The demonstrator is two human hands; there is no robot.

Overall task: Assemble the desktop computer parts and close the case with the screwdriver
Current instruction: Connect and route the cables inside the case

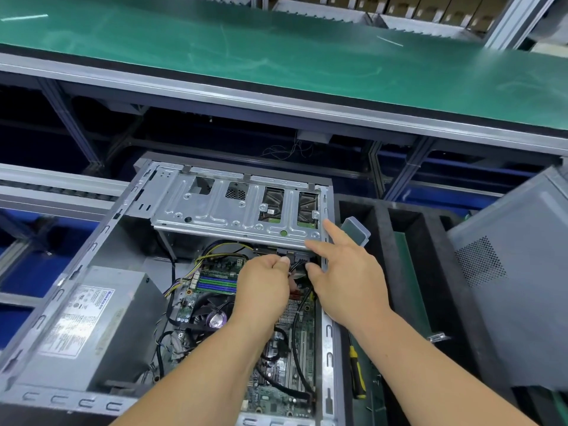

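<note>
Both hands inside open case, working cables under drive cage.
L hand point(264, 281) curled, pinching black cables point(296, 267); R hand point(344, 265) fingers spread, forefinger on drive cage point(233, 207) right edge. Case point(92, 241) holds motherboard point(276, 364), PSU point(89, 327) at left. Screwdriver point(356, 375) lies beside case's right wall.

Bare stamped metal case point(92, 256) — matt

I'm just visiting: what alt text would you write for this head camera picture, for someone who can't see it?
A person's left hand pinches black cables under the metal drive cage of an open desktop computer case, while the right hand rests on the cage's edge with its index finger extended. A yellow-and-black screwdriver lies right of the case, untouched.
</note>
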